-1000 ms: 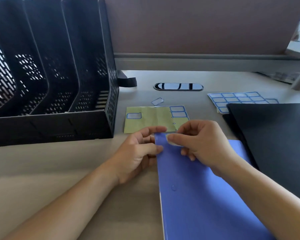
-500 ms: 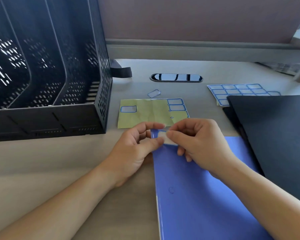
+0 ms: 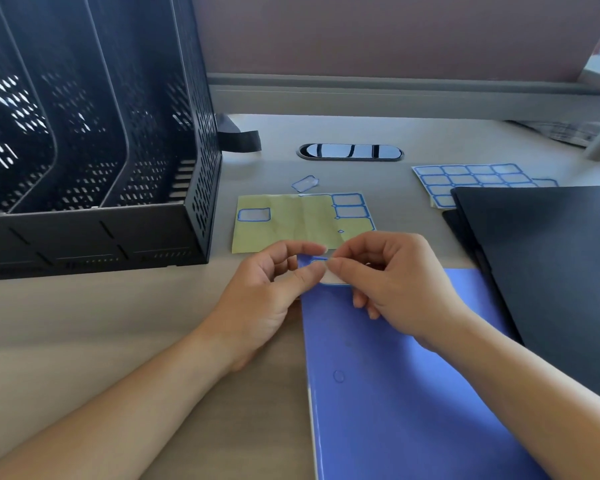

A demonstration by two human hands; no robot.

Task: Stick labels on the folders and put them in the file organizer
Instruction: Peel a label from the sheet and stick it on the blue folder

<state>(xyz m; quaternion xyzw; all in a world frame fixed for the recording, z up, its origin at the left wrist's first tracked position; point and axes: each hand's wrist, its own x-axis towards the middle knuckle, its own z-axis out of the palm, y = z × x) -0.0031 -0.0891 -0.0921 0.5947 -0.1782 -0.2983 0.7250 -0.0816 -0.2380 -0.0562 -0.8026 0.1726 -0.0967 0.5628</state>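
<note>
A blue folder (image 3: 412,393) is lying closed and flat on the desk (image 3: 84,323), its spine to the left. A white label (image 3: 333,280) with a blue border is sitting at the folder's far left corner, where the left hand (image 3: 257,299) and right hand (image 3: 395,282) are pinching it from either side. A black folder (image 3: 551,271) is lying flat just right of the blue one. A black mesh file organizer (image 3: 94,150) is standing upright at far left, its slots showing nothing inside. A yellow backing sheet (image 3: 298,223), carrying three labels, is lying beyond the hands, a loose label (image 3: 304,183) just behind it. A full label sheet (image 3: 471,178) is lying partly under the black folder.
</note>
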